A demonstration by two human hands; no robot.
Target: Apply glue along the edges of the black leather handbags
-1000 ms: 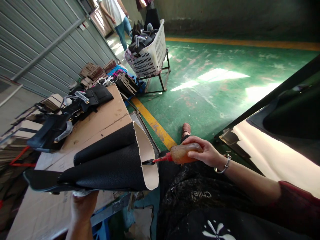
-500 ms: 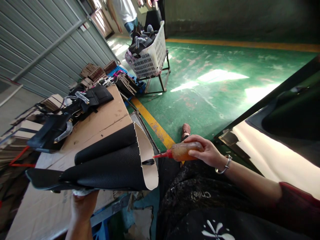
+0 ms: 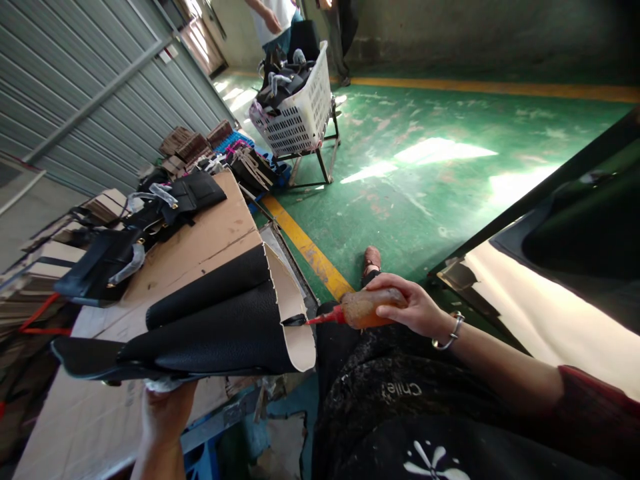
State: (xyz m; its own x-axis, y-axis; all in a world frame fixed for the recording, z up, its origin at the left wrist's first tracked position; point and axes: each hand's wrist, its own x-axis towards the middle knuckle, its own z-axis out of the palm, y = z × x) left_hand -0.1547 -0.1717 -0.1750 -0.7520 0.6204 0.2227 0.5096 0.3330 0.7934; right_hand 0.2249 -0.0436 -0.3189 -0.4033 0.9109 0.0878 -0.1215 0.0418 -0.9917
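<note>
A black leather bag (image 3: 210, 327) lies on its side over the table edge, its pale-lined end turned toward my body. My left hand (image 3: 170, 403) grips it from below, at a clear plastic-wrapped part; the fingers are mostly hidden under the bag. In my right hand (image 3: 413, 303) is a squeeze bottle (image 3: 367, 308) of amber liquid, held level. Its thin red nozzle points left and meets a small black tab (image 3: 294, 321) at the pale lining. Whether the tip touches the tab or hovers just before it, I cannot tell.
Brown cardboard (image 3: 220, 223) covers the table on the left. Several finished black bags (image 3: 100, 263) and stacked boards line its far side. A white basket (image 3: 295, 120) full of bags stands on a metal frame, with a person (image 3: 275, 23) behind it. Dark-framed equipment (image 3: 565, 200) is at right.
The bottle has dipped slightly, bringing its nozzle down to the black tab. The bag's pale end has shifted a little left. Behind the basket, the person has moved right.
</note>
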